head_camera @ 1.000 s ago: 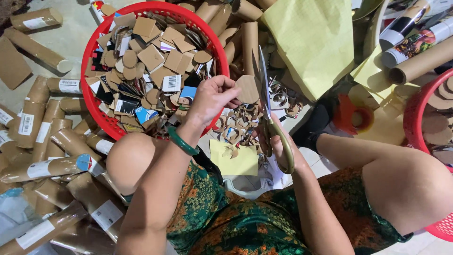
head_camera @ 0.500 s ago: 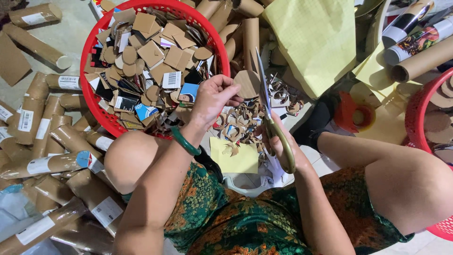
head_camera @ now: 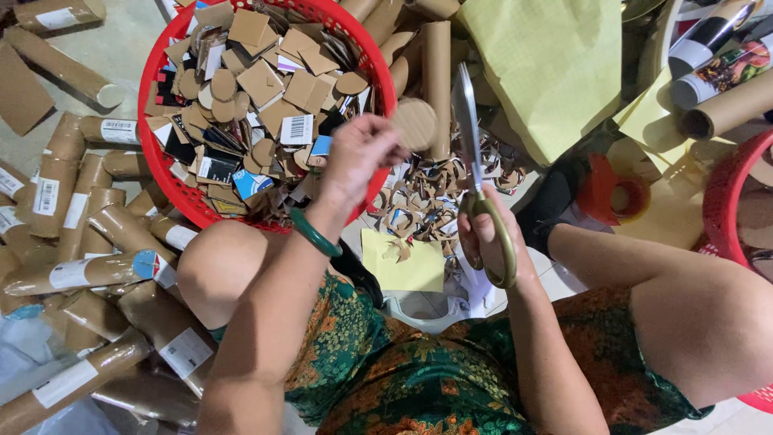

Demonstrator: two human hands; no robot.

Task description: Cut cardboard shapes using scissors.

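Observation:
My left hand, a green bangle on its wrist, pinches a round brown cardboard disc just past the rim of a red plastic basket. The basket is heaped with cut cardboard squares and discs. My right hand grips the gold handles of long scissors, blades pointing up and away, close to the right of the disc. Below both hands, curled cardboard trimmings and a yellow paper scrap lie on the floor between my knees.
Many brown cardboard tubes lie piled on the left and behind the basket. A large yellow paper sheet sits at top right, an orange tape roll beside it, and another red basket at the right edge.
The left hand now holds up a trimmed round disc. The scissors stay upright in the right hand, barely shifted.

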